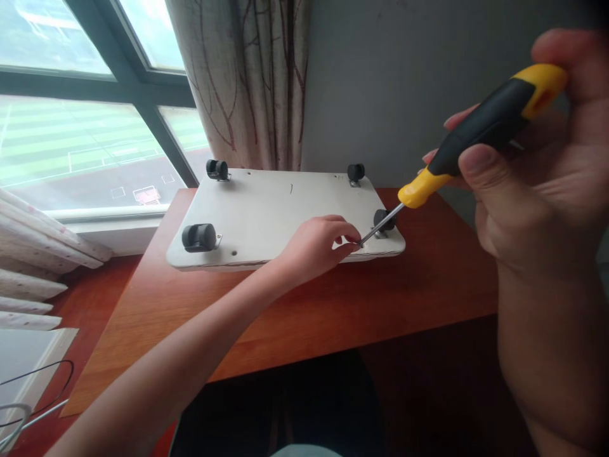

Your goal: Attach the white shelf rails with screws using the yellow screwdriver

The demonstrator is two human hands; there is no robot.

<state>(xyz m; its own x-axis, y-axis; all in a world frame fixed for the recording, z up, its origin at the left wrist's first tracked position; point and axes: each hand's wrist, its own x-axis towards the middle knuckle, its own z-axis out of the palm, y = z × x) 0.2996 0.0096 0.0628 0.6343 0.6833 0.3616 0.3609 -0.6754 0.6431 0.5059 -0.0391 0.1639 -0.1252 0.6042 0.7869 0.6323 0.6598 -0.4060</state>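
Observation:
A white board (266,216) lies upside down on the wooden table (333,304), with black caster wheels at its corners. My right hand (537,184) is closed round a yellow and black screwdriver (480,130), whose metal tip reaches down to the board's front right corner beside a caster (384,219). My left hand (316,244) rests on the board there, thumb and fingers pinched together at the screwdriver's tip. What they pinch is too small to make out.
Other casters stand at the front left (198,237), back left (217,169) and back right (356,171) corners. A patterned curtain (242,82) and a large window (85,108) are behind the table. A grey wall (404,82) backs it on the right.

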